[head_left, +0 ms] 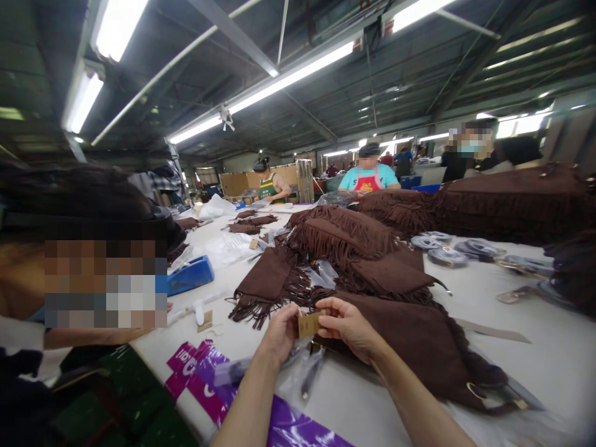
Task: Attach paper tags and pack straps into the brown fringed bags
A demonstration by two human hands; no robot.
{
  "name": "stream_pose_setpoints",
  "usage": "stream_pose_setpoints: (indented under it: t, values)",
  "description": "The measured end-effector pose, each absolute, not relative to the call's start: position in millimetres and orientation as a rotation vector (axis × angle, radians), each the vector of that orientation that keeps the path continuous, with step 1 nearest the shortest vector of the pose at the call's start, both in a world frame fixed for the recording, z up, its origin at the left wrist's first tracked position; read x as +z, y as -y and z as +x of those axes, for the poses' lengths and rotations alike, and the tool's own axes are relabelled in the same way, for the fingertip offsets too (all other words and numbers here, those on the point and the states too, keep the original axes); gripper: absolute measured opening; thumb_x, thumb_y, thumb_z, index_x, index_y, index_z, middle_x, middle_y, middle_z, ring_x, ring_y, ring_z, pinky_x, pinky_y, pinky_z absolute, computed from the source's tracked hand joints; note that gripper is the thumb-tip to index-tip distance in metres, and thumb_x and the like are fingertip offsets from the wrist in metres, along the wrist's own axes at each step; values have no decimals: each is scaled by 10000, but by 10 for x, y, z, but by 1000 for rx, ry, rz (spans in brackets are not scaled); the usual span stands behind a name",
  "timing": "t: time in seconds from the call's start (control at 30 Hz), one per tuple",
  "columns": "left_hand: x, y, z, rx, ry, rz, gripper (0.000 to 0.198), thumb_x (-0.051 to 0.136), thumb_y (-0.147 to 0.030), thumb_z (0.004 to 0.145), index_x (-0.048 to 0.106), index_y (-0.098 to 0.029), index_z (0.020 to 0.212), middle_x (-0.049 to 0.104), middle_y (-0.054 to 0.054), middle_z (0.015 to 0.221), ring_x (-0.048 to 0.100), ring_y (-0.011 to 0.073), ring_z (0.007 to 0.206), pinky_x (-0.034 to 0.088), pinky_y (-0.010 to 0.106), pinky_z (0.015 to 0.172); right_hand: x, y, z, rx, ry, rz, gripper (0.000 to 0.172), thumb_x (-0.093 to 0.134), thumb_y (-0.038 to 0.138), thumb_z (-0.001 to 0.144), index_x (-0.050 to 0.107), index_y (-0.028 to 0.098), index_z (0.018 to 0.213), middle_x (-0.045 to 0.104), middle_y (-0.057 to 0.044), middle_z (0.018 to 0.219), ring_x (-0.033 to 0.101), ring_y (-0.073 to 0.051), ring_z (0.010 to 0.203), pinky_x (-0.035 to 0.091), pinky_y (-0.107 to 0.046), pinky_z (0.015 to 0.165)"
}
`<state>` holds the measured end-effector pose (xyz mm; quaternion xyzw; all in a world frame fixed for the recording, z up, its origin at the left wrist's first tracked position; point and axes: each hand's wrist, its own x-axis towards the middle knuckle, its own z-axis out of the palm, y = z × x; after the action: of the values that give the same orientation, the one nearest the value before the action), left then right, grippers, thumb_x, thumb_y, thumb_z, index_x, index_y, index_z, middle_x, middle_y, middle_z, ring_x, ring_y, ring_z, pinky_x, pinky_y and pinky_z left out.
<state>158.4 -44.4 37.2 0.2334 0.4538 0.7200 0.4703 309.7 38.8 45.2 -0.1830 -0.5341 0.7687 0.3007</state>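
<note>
A small tan cardboard tag (308,325) is pinched between my two hands, just above the table. My left hand (282,333) grips its left edge, fingers closed. On its right side my right hand (347,326) holds it between thumb and fingers. Right behind and beneath my hands lies a brown fringed bag (400,341) with a gold ring at its near right end. A second brown fringed piece (265,279) rests flat beyond my left hand. Clear plastic wrap with a dark strip (311,375) inside sits below the hands.
Brown fringed bags (344,230) are heaped across the middle and right. Coiled wrapped straps (447,256) lie at right. Purple printed plastic (288,419) covers the near edge. A blue tape dispenser (192,276) stands at left, near a close co-worker (28,335). Other people work farther back.
</note>
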Motion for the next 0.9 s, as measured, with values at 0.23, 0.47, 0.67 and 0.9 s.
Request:
stream_pose_setpoints:
  t: [0.23,0.47,0.67,0.9]
  values:
    - [356,431,1559,1771,-950,418,228,752,-324,722,598,-157,738,636,10,680,585,151,652,444,280,667,390,-391,2985,1880,1343,-605,307,806,383,622,625,182,767,607,3,736,607,-127,647,577,-209,507]
    - [352,439,1538,1821,-926,306,164,713,-250,787,585,-168,727,608,-5,679,581,142,646,463,290,667,411,-319,2965,1709,1464,-634,305,730,442,655,583,186,733,559,21,680,586,-143,632,570,-223,444]
    - [382,467,1560,1876,-1009,343,144,734,-251,699,641,-169,772,611,-2,724,579,144,681,461,277,650,328,-281,2888,1503,1578,-684,340,643,512,695,546,194,770,580,-1,739,656,-212,684,565,-254,403]
    - [440,492,1567,1957,-1262,631,250,665,-268,608,748,-146,810,634,7,694,511,132,643,394,246,634,274,-265,2919,1230,1736,-663,214,574,420,798,560,208,770,576,-9,710,595,-179,567,529,-254,402]
